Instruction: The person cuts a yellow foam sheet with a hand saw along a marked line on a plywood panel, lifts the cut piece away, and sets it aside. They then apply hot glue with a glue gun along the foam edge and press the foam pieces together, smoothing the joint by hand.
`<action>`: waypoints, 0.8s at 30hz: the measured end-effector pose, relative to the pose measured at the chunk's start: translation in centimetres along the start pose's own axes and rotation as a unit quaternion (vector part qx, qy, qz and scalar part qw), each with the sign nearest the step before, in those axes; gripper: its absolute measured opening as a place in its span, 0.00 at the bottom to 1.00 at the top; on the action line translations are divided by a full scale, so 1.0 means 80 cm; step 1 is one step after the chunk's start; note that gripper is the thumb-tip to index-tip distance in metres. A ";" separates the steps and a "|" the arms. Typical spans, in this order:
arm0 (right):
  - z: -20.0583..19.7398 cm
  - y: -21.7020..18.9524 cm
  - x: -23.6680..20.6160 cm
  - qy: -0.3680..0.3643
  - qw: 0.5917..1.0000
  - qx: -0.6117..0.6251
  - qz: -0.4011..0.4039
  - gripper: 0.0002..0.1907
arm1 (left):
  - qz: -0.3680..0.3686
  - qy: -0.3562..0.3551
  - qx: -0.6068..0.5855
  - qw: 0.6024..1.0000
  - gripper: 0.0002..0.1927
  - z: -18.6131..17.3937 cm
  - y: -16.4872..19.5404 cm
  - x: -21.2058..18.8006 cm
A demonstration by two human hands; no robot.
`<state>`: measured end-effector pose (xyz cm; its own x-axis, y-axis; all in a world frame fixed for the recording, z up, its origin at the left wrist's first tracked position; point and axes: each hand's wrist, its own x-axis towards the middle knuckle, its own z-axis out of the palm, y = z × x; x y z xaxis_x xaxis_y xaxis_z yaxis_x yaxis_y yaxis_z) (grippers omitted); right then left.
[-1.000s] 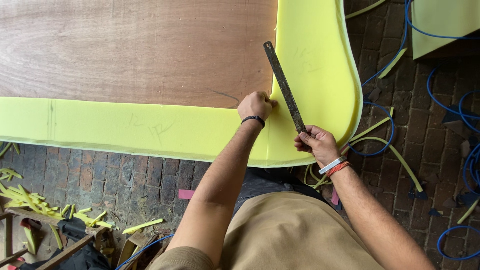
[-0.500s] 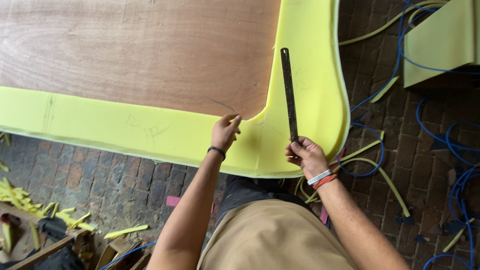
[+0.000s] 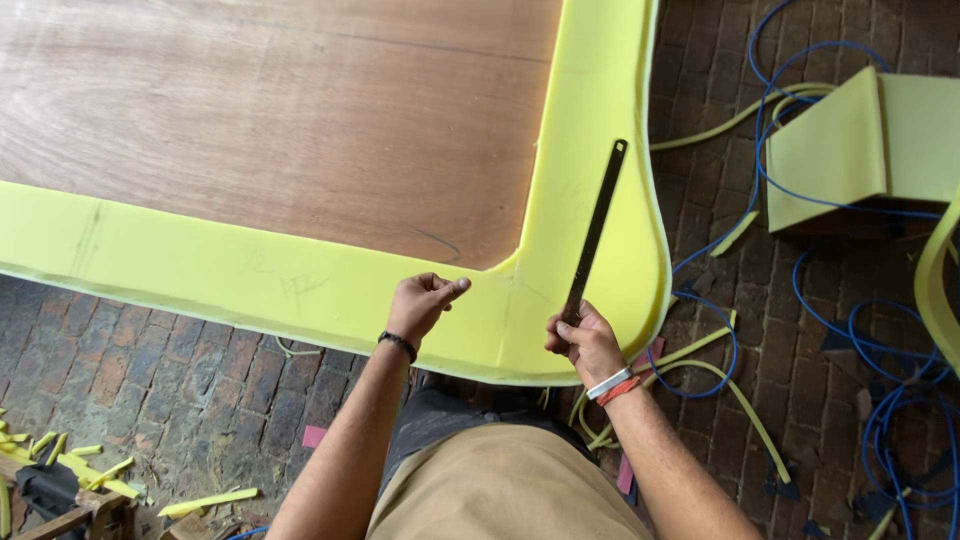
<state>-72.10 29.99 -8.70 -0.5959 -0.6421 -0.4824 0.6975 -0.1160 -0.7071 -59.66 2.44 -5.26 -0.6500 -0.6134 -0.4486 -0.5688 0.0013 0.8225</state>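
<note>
A single head-worn camera provides the only view. It looks steeply downward from above the person's torso, facing forward and away from the body. The person's lap and both forearms enter from the bottom edge, so the left hand (image 3: 425, 302) and right hand (image 3: 585, 338) sit close to the lens, in the lower centre. The wooden board (image 3: 280, 120) fills the upper left; the brick floor (image 3: 150, 390) shows below and right.
</note>
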 end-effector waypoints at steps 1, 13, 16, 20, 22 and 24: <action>0.006 0.003 0.002 -0.004 1.000 0.005 -0.009 0.07 | -0.007 -0.032 -0.115 0.993 0.24 -0.009 0.006 -0.003; 0.168 0.027 0.033 0.163 0.984 -0.025 -0.072 0.11 | -0.025 -0.196 -0.451 0.870 0.23 -0.159 -0.015 -0.027; 0.209 0.039 0.035 0.186 0.972 -0.087 -0.110 0.14 | -0.030 -0.199 -0.458 0.866 0.21 -0.210 -0.034 -0.007; 0.235 0.057 0.030 0.225 0.955 -0.132 -0.139 0.13 | -0.053 -0.199 -0.445 0.871 0.20 -0.239 -0.042 0.025; 0.232 0.062 0.027 0.265 0.942 -0.154 -0.135 0.14 | -0.066 -0.218 -0.433 0.872 0.19 -0.232 -0.036 0.043; 0.219 0.059 0.029 0.252 0.939 -0.173 -0.160 0.14 | -0.081 -0.244 -0.409 0.876 0.20 -0.216 -0.028 0.057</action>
<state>-63.19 14.70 -4.13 -0.9258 -0.1672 -0.3391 0.3324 0.0674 -0.9407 -52.66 -14.00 -3.08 -0.8460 -0.1417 -0.5140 -0.2523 -0.7428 0.6201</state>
